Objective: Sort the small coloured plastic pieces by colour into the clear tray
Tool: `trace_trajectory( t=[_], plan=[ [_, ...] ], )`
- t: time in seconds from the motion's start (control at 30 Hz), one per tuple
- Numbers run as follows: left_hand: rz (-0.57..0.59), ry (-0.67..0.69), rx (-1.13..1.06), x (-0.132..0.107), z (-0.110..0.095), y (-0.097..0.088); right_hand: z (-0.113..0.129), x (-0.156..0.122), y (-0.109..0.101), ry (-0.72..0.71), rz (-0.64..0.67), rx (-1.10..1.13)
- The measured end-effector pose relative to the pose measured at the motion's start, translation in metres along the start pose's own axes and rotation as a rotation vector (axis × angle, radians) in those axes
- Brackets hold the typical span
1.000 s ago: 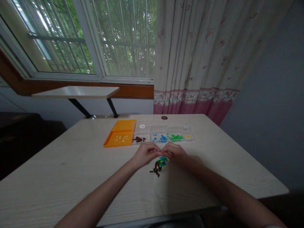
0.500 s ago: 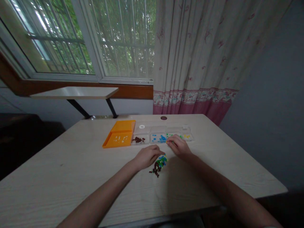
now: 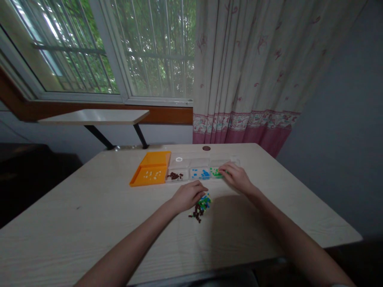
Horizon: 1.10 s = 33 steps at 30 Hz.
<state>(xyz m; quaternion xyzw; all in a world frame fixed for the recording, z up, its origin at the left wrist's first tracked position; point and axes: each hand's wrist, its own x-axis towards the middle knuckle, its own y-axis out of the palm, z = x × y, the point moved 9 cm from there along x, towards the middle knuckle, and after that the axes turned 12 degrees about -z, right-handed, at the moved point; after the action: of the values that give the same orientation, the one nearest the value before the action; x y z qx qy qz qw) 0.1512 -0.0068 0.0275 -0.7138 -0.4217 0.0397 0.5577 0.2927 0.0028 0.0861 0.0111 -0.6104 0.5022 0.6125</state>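
Note:
A small heap of tiny loose pieces (image 3: 201, 206) in brown, green, blue and yellow lies on the table. My left hand (image 3: 189, 196) rests at its upper left edge, fingers curled together with the tips at the pieces; anything between them is hidden. Over the right part of a clear compartment box my right hand (image 3: 236, 176) is closed in a pinch, its fingertips at the green pieces (image 3: 215, 172). What it pinches is too small to make out. Blue pieces (image 3: 205, 173) and brown pieces (image 3: 174, 175) occupy neighbouring compartments. The compartment at the right end is covered by my right hand.
Left of the clear box stands an open orange case (image 3: 134, 180) with white pieces (image 3: 152, 175) inside. A raised shelf (image 3: 95, 115) is fixed at the table's back left. Behind the table (image 3: 119, 223) hang curtains (image 3: 245, 79) beside a window.
My right hand has moved right, from the blue and green compartments toward the box's right end, uncovering green pieces and covering the yellow ones. My left hand has barely shifted.

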Motion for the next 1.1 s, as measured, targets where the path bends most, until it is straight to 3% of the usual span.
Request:
trace_trajectory(
  t=[0.2, 0.3, 0.57, 0.7, 0.83, 0.97, 1.1],
  plan=[
    [-0.007, -0.023, -0.046, 0.005, 0.005, 0.005, -0.076, -0.006, -0.019, 0.150, 0.179, -0.257],
    [-0.016, -0.007, -0.063, 0.004, 0.005, 0.005, -0.104, -0.017, -0.017, 0.231, 0.273, -0.329],
    [-0.089, -0.042, -0.149, 0.003, 0.013, -0.002, -0.121, -0.029, -0.011, 0.369, 0.349, -0.457],
    [-0.219, -0.087, -0.229, 0.006, 0.013, -0.019, -0.099, -0.021, -0.011, 0.329, 0.265, -0.418],
    [-0.343, -0.120, -0.298, 0.007, 0.009, -0.035, -0.028, -0.011, 0.010, 0.133, 0.157, -0.152],
    [-0.386, -0.156, -0.344, 0.006, 0.008, -0.039, 0.035, -0.010, 0.031, -0.036, 0.052, 0.031],
    [-0.384, -0.188, -0.372, 0.006, 0.010, -0.037, 0.053, -0.013, 0.036, -0.120, -0.030, -0.007]
  ],
)
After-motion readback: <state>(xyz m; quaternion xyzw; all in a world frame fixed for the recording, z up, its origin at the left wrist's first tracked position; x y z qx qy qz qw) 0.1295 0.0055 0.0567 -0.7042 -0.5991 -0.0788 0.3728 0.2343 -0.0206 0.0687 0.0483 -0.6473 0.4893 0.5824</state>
